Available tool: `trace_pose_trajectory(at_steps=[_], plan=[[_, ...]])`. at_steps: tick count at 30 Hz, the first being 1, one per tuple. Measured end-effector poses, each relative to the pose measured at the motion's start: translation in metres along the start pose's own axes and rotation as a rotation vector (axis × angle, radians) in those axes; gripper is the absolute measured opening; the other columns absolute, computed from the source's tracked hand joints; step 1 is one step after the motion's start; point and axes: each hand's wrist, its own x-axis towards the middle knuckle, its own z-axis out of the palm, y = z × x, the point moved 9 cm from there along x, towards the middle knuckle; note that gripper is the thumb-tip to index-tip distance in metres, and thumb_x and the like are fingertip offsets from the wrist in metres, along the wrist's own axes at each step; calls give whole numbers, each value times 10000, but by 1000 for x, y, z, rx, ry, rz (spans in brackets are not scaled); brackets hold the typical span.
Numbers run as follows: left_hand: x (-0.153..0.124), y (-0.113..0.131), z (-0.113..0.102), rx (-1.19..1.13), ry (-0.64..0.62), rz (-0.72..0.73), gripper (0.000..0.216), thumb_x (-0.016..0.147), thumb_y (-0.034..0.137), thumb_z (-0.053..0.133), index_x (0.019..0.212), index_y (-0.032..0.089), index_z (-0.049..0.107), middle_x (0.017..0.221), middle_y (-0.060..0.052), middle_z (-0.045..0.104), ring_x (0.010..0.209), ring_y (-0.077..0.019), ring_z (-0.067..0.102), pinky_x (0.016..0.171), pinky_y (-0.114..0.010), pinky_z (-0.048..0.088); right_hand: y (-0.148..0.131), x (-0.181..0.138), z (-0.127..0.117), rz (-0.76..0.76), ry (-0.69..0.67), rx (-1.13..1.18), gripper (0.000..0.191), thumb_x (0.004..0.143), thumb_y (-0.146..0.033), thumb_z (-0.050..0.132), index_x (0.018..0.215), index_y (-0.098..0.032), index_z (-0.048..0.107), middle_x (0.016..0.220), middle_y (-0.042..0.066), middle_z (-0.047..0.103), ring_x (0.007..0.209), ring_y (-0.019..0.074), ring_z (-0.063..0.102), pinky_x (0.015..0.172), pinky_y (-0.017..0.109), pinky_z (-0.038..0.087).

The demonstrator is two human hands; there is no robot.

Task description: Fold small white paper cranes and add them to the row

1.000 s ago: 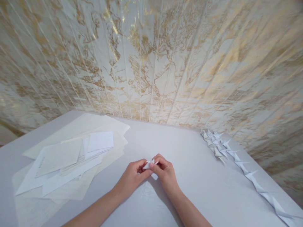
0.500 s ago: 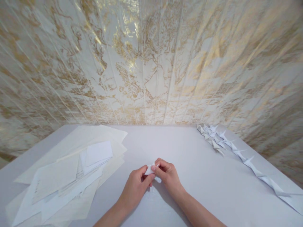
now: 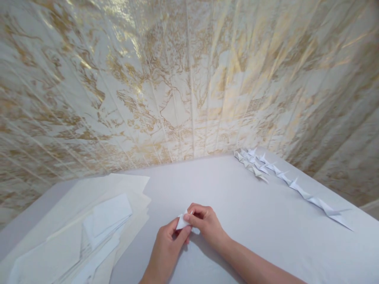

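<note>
A small piece of folded white paper [image 3: 182, 223] is pinched between my two hands, just above the table. My left hand [image 3: 171, 240] grips its lower left side with thumb and fingers. From the right, the thumb and curled fingers of my right hand [image 3: 204, 221] press on its upper part. The fingers cover much of the paper, so its full shape is hidden.
Several folded paper cranes [image 3: 278, 171] stand in rows along the right side of the white table [image 3: 207, 177]. Loose sheets and smaller cut pieces of paper [image 3: 109, 213] lie overlapping at the left. A gold-patterned curtain [image 3: 177, 98] hangs behind the table.
My view has turned to the right and tilted slightly, so the paper sheets and cranes sit further left in the picture. Both hands still hold the folded paper, with only slight finger movement.
</note>
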Motion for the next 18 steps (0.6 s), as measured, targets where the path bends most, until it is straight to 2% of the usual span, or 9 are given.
trace_pose_trajectory(at_steps=[5,9,15,18], plan=[[3,-1,0,-3,-20,26,431,857,542,550,625,187,624,564,-5,626,574,-183,576,594,-251,430,4,2,1,18,-36,47,401,726,-507,768,631,-168,575,541,-28,530,455,110,485,475,253,364],[5,-3,-4,-9,-11,39,481,873,591,506,647,191,647,594,-10,625,614,-192,585,620,-255,440,-7,6,-10,-57,47,-55,409,694,-506,790,576,-159,607,580,-20,529,536,106,454,539,255,361],[1,0,-7,29,-6,53,475,900,562,486,670,191,675,602,3,604,614,-177,562,618,-244,412,-12,3,-8,-69,21,-117,450,787,-543,691,567,-152,657,636,18,552,582,129,480,575,272,373],[1,3,-7,67,-8,64,478,901,550,491,625,190,641,577,15,553,596,-169,535,606,-244,388,-11,4,-11,-81,52,-90,377,758,-495,730,589,-160,686,664,25,570,616,143,496,600,279,385]])
